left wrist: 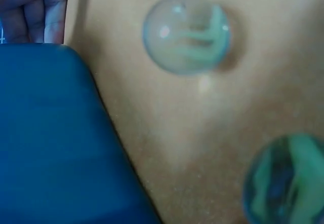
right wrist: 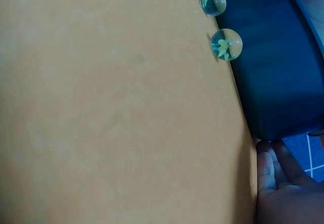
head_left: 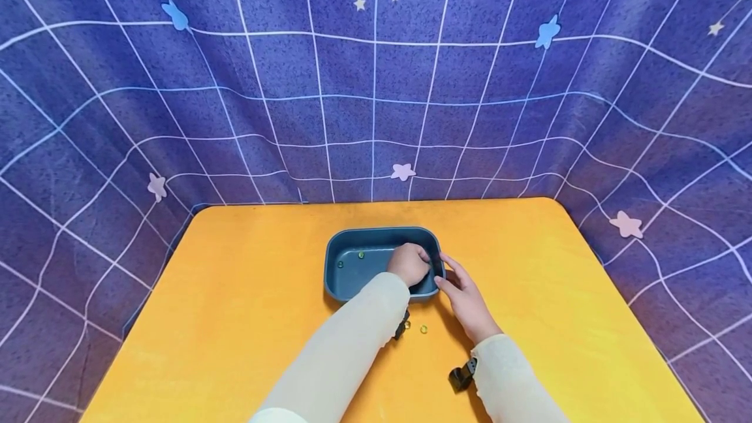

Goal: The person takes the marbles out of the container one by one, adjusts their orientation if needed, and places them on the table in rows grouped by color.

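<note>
My left hand (head_left: 409,264) reaches into the right end of a dark blue rectangular box (head_left: 382,234), its fingers bent down toward the box floor. Its fingertips are hidden, so whether it holds anything cannot be seen. My right hand (head_left: 467,297) touches the box's right end from outside, fingers fairly straight; the right wrist view shows its fingers (right wrist: 278,168) against the outer wall. Inside the box lie a glass marble (head_left: 361,254) and a second marble (head_left: 341,264). On the table before the box are a clear marble (left wrist: 186,34) and a green-streaked marble (left wrist: 288,183).
The box stands on a yellow table (head_left: 247,292). A purple-blue gridded cloth (head_left: 270,83) hangs behind and along both sides. Black wrist cameras sit under the sleeves, one (head_left: 463,375) on the right and one (head_left: 401,325) close to the loose marbles.
</note>
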The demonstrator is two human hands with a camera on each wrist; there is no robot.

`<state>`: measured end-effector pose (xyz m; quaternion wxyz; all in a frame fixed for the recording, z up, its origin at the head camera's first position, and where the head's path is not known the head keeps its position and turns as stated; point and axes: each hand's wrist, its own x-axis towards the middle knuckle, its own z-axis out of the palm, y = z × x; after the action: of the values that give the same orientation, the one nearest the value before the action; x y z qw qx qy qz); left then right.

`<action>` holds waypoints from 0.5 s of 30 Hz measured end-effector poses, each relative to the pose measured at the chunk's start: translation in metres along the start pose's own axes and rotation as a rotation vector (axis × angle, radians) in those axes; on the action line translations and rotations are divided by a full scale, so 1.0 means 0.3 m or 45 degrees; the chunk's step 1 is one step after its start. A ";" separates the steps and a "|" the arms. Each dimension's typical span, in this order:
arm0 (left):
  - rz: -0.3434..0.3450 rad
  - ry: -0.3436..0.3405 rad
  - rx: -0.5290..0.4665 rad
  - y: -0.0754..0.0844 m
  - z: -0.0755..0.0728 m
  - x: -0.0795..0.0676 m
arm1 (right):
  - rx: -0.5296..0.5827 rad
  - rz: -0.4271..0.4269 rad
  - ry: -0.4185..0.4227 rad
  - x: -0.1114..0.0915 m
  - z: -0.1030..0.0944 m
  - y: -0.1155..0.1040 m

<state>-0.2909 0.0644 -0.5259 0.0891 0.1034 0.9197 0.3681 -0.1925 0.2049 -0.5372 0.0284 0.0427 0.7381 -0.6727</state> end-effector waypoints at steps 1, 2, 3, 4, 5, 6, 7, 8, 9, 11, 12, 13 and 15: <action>0.000 -0.007 0.000 0.000 -0.001 0.000 | -0.005 -0.003 0.002 0.000 0.000 0.000; -0.001 -0.015 0.008 0.000 -0.001 0.000 | -0.006 -0.004 0.007 0.001 0.000 0.001; 0.000 -0.022 0.016 0.000 -0.001 0.001 | -0.008 -0.006 0.009 0.003 0.000 0.002; -0.004 -0.030 0.023 -0.001 -0.001 0.002 | -0.008 -0.006 0.013 0.004 0.000 0.003; -0.005 -0.036 0.029 -0.002 0.000 0.003 | -0.010 -0.011 0.014 0.005 0.000 0.004; -0.007 -0.044 0.031 -0.003 0.000 0.005 | -0.010 -0.011 0.019 0.006 0.000 0.006; -0.010 -0.047 0.039 -0.003 0.001 0.005 | -0.014 -0.009 0.022 0.007 0.000 0.007; -0.014 -0.050 0.041 -0.004 0.001 0.006 | -0.013 -0.007 0.025 0.007 0.000 0.008; -0.020 -0.052 0.037 -0.004 0.000 0.006 | -0.017 -0.007 0.025 0.008 0.000 0.009; -0.030 -0.054 0.020 -0.004 -0.003 0.004 | -0.018 -0.005 0.023 0.007 0.000 0.009; -0.034 -0.056 0.011 -0.003 -0.005 0.003 | -0.017 0.000 0.025 0.007 0.001 0.009; -0.036 -0.056 0.005 -0.002 -0.007 0.001 | -0.019 0.000 0.025 0.007 0.001 0.010; -0.030 -0.054 -0.008 -0.001 -0.010 -0.002 | -0.020 0.001 0.020 0.007 0.000 0.013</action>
<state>-0.2912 0.0619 -0.5239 0.1133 0.1001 0.9177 0.3675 -0.1941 0.2053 -0.5412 0.0230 0.0480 0.7436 -0.6665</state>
